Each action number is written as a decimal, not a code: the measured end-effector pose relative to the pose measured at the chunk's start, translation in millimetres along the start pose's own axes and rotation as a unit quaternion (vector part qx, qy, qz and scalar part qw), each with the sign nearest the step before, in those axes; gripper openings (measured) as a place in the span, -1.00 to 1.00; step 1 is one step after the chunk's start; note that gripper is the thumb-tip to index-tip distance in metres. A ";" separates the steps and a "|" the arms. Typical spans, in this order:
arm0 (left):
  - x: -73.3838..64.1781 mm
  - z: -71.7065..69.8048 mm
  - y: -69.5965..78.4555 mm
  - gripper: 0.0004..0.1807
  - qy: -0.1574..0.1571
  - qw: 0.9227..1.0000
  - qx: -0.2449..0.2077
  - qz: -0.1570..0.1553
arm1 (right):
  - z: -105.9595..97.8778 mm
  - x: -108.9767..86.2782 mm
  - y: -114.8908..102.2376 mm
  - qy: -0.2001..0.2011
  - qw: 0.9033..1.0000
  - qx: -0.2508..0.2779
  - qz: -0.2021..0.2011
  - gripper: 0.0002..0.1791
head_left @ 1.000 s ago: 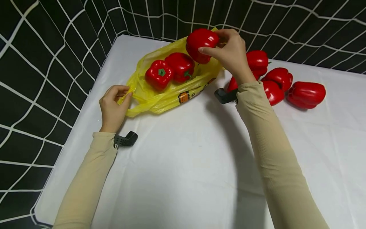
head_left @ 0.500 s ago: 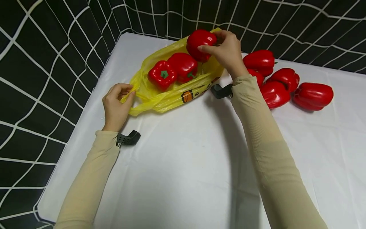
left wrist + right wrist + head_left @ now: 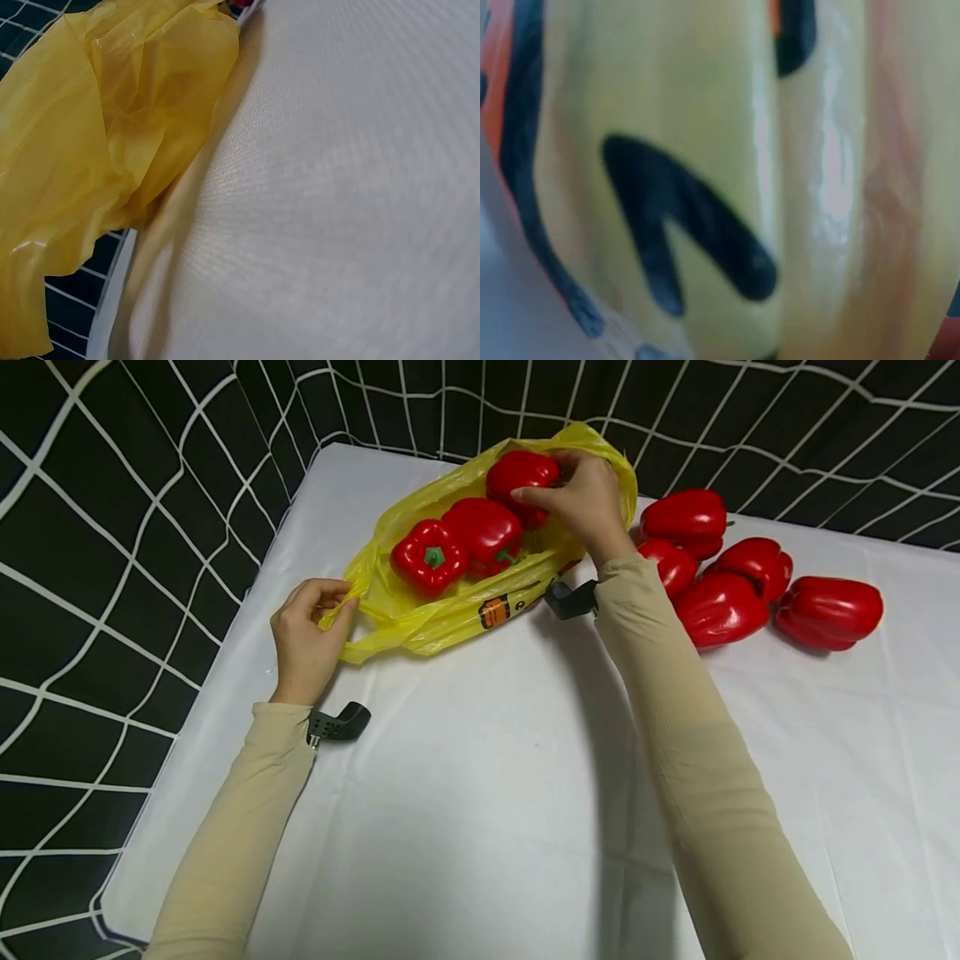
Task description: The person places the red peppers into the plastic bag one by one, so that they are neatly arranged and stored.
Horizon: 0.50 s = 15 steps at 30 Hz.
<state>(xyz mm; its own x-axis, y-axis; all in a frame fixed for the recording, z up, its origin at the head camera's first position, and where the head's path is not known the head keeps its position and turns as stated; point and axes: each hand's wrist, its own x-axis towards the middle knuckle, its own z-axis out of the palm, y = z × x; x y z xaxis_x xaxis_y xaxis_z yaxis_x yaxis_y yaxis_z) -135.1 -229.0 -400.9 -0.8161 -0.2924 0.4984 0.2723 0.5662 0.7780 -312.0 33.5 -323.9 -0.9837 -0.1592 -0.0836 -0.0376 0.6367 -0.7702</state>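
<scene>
A yellow plastic bag (image 3: 450, 631) lies on its side across the back of the table, its mouth spread wide. My left hand (image 3: 306, 635) pinches the bag's edge at its left end. In the left wrist view the crumpled bag (image 3: 135, 112) fills the upper left. Inside the opening, my right hand (image 3: 588, 502) grips a red bell pepper (image 3: 521, 477), thumb on its near side and the other fingers mostly hidden. Two more peppers rest in the bag: one with its green stem facing up (image 3: 429, 558), another beside it (image 3: 483, 533). Printed bag film (image 3: 705, 225) fills the right wrist view.
Several red bell peppers (image 3: 828, 612) sit in a group to the right of the bag, partly behind the right forearm. The table has a white cover (image 3: 480, 793). Black walls with white netting (image 3: 105, 568) border the left and back edges.
My right hand has lowered the pepper a little into the bag, and the bag's far right edge now rises around that hand. The left hand keeps its pinch on the bag.
</scene>
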 end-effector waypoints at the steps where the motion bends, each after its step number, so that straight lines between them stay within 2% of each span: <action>1: 0.1 0.1 0.3 -0.84 0.000 1.000 0.000 0.001 | 0.4 0.1 -0.1 -0.002 1.000 -0.001 0.002 -0.23; 8: 0.3 0.2 1.7 -0.84 -0.003 1.000 -0.002 0.003 | 1.8 1.0 2.9 -0.028 0.999 -0.011 0.014 -0.21; 15: -0.1 0.1 0.1 -0.84 0.000 1.000 -0.002 0.005 | 1.9 -1.1 5.5 -0.037 0.999 -0.021 -0.003 -0.22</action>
<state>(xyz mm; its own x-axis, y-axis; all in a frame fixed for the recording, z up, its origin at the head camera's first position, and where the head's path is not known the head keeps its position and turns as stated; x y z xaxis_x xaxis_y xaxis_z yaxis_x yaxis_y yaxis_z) -135.2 -228.9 -401.0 -0.8135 -0.2867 0.5059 0.2818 0.5667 0.7743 -310.7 35.8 -329.2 -0.9678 -0.2176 -0.1262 -0.0529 0.6665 -0.7436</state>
